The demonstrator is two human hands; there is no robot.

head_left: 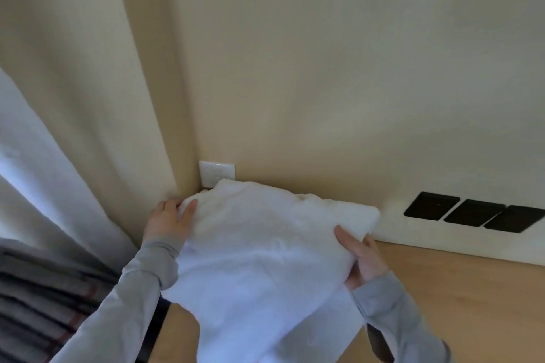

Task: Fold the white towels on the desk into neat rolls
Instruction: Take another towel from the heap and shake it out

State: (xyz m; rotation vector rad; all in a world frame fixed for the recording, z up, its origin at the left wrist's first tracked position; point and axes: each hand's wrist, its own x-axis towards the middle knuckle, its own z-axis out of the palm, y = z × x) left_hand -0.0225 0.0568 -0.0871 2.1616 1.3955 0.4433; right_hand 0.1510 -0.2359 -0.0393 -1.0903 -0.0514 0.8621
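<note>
a pale curtain (44, 156) hangs at left above blurred striped fabric (35, 303). the left hand (169, 219) grasps the white towel (259, 244) by its left edge and the right hand (362, 259) grasps its right edge, over the wooden desk (457, 289) in a beige corner. a white wall plate (216, 174) is partly hidden behind the towel. three black panels (474, 211) sit at right. the towel's lower end is cut off.

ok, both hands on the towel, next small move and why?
Probably lower the white cloth towel flat onto the light wooden desk: the left hand and right hand grip its edges, and it hangs bunched, not yet rolled.
</note>
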